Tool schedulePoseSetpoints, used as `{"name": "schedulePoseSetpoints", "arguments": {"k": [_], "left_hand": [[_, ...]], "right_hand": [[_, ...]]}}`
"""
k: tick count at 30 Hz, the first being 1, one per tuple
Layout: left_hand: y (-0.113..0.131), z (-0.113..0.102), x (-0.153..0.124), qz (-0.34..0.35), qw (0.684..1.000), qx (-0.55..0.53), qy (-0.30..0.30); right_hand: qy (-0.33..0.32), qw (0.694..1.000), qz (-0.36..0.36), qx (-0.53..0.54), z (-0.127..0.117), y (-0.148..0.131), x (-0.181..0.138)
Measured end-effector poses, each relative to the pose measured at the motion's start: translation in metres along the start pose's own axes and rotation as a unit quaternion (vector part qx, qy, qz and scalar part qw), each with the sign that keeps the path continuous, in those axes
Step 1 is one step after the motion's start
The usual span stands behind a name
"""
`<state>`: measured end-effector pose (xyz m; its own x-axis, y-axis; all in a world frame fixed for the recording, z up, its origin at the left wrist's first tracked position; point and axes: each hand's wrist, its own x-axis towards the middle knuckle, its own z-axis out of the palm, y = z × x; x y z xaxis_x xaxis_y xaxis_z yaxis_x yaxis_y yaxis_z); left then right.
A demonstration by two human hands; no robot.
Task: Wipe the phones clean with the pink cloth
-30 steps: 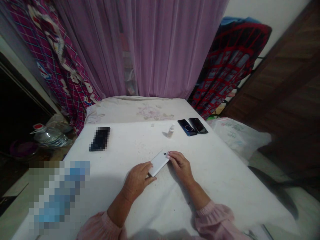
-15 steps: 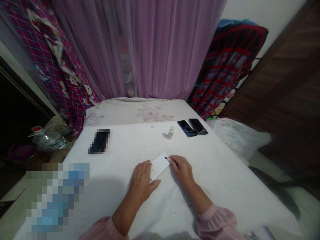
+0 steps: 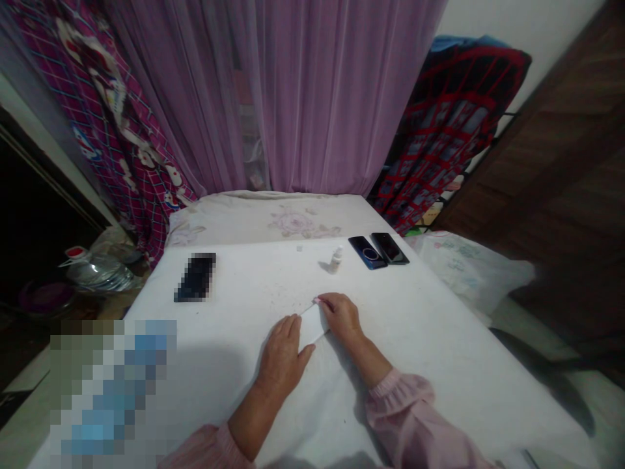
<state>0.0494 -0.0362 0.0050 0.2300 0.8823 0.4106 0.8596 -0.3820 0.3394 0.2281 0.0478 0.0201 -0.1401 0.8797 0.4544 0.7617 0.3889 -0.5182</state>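
Note:
A white phone [image 3: 312, 326] lies face down on the white cloth, its camera end covered by fingers. My left hand [image 3: 284, 352] holds its left end, with fingers along the far edge and the thumb at the near edge. My right hand [image 3: 342, 316] is closed in a pinch at the phone's far corner. A tiny pinkish-white bit shows at those fingertips, too small to name. Beyond the phone, a small white bottle [image 3: 336, 260] stands upright. A tiny pale piece [image 3: 299, 248] lies to the left of the bottle.
Two dark phones, one blue [image 3: 367, 253] and one black [image 3: 389, 248], lie side by side at the back right. A blurred-out dark object [image 3: 196, 277] lies at left, and a blurred blue one [image 3: 117, 387] nearer me. A plastic jug [image 3: 100, 272] stands beyond the table's left edge.
My right hand has moved left and slightly up, from the phone's right edge to its far corner, covering the camera. My left hand still holds the phone, shifted slightly right.

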Motion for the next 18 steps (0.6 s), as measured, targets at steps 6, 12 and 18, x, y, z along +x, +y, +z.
{"name": "schedulePoseSetpoints", "arguments": {"k": [6,12,18], "left_hand": [[0.007,-0.002,0.000,-0.021,0.999,0.006,-0.029],[-0.014,-0.020,0.016,0.043,0.991,0.002,-0.127],[-0.068,-0.045,0.053,0.156,0.974,0.070,-0.146]], "right_hand": [[-0.011,0.997,0.069,0.017,-0.026,0.003,-0.038],[-0.034,0.982,0.147,0.118,-0.050,0.004,-0.034],[-0.028,0.970,0.153,0.185,-0.054,0.004,-0.021]]}}
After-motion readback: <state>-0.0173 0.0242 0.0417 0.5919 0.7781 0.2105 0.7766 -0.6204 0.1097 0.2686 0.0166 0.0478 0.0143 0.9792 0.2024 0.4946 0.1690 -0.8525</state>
